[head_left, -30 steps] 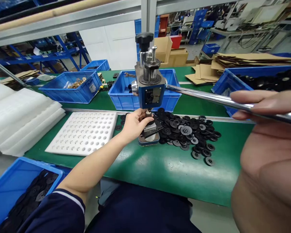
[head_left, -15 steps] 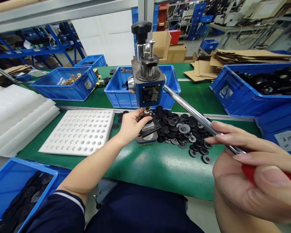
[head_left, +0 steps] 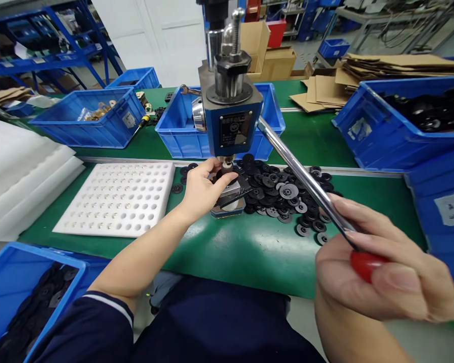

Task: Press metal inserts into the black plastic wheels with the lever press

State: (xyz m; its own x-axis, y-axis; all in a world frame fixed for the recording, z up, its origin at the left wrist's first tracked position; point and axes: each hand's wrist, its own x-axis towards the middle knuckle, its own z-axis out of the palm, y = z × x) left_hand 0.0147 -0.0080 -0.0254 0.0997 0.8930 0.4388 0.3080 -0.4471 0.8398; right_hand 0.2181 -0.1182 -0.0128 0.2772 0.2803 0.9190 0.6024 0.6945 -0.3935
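Note:
A blue hand-operated press (head_left: 232, 126) stands upright on the bench. My left hand (head_left: 204, 189) reaches to its ram, thumb and fingers closed around a dark round part, seemingly a black plastic disc (head_left: 222, 176), on the metal fixture (head_left: 230, 191). The fingers partly hide this part. My right hand (head_left: 378, 262) is wrapped around the lower end of the chrome lever (head_left: 302, 174), over its red grip (head_left: 365, 264). Beside the press base lies a heap of black plastic discs (head_left: 272, 189), some with grey faces.
Left of the press, a white foam tray (head_left: 115, 199) holds small shiny parts in several holes. Blue bins (head_left: 89, 118) line the back; another bin (head_left: 34, 297) with black discs is at lower left. Flattened cardboard (head_left: 325, 93) and a large blue bin (head_left: 408, 126) are right.
The view has tilted down, so the bench sits higher in the picture. My right hand and the lever's end have shifted slightly left, showing more red grip. My left hand stays at the fixture.

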